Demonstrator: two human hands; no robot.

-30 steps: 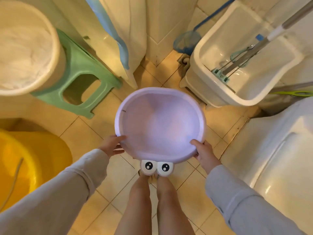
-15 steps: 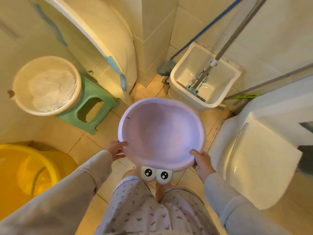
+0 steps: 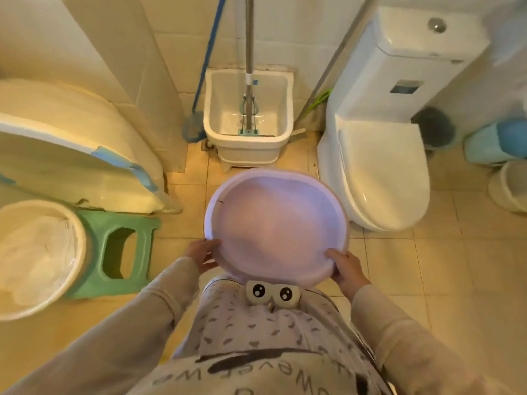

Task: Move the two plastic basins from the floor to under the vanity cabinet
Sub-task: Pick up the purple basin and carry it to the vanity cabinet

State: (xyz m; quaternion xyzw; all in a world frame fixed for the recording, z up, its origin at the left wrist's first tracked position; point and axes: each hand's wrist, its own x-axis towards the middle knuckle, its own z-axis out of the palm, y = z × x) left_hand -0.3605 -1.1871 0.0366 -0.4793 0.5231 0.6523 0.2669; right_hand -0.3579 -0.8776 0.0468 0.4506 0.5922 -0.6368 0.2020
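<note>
The lilac basin (image 3: pixel 276 226) is held above the tiled floor (image 3: pixel 445 269), in the free space between the green stool (image 3: pixel 119 252) and the toilet (image 3: pixel 382 178), with the mop sink (image 3: pixel 248 115) ahead. The left hand (image 3: pixel 201 252) and right hand (image 3: pixel 346 269) each close a grip on its near rim, on opposite sides.

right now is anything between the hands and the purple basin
Nothing visible. The left hand and right hand each grip the near rim of the purple basin directly, with it held above the floor. The vanity cabinet is not in view.
</note>
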